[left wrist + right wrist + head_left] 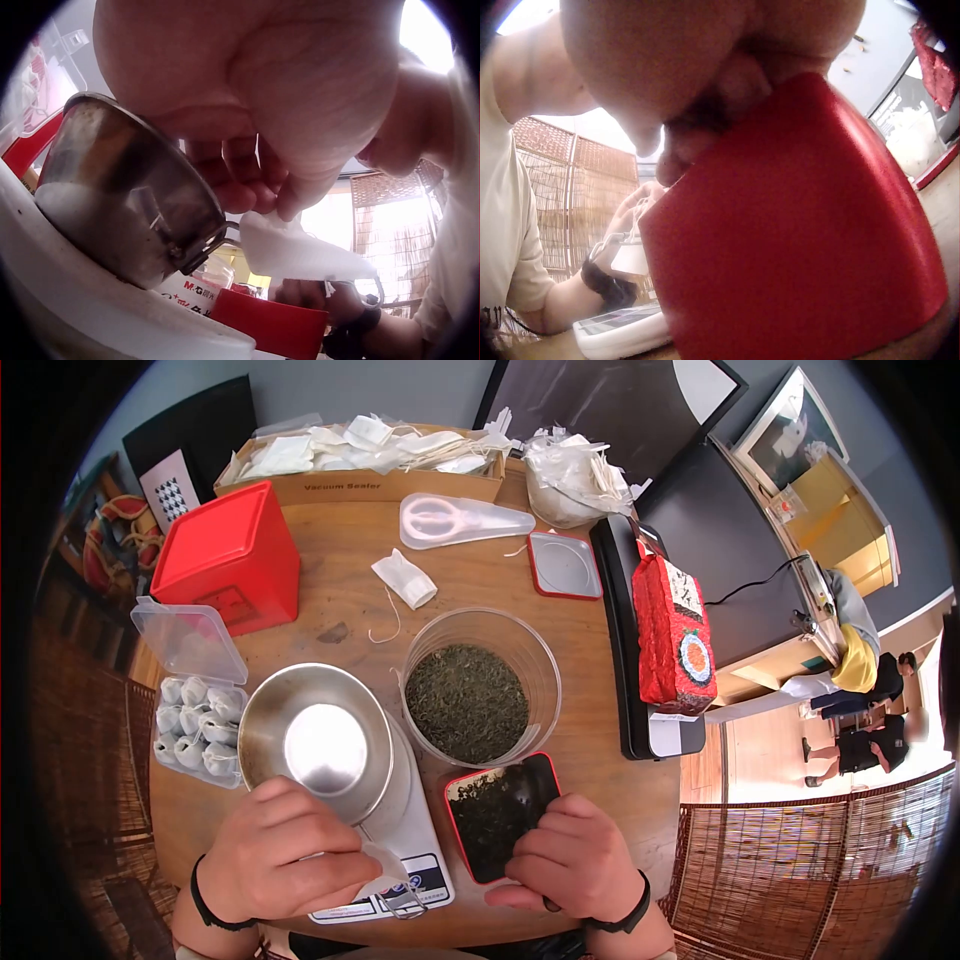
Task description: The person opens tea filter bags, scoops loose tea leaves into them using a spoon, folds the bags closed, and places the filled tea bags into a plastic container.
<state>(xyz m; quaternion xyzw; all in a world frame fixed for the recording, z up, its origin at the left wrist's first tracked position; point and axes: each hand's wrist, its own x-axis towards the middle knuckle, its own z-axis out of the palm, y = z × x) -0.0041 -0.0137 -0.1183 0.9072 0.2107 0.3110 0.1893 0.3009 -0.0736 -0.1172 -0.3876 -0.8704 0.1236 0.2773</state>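
The left hand (295,850) pinches a small white pouch (300,251) between thumb and fingers, beside the handle of a metal bowl (262,710). That bowl stands on a white scale (425,840). The right hand (575,860) is at the right side of a red-rimmed tin (447,810) of dark leaves; its fingers are curled round something dark, mostly hidden, whose end shows below them. In the right wrist view the tin's red wall (795,225) covers much of what those fingers do. A clear round tub (548,660) of green leaves stands behind the tin.
At the left are a box of filled pouches (200,725) and a red container (225,555). A cardboard box (360,487), scissors in a case (455,522) and a bag (570,480) lie at the back. A red packet (672,630) lies on a black device (622,690) at the right.
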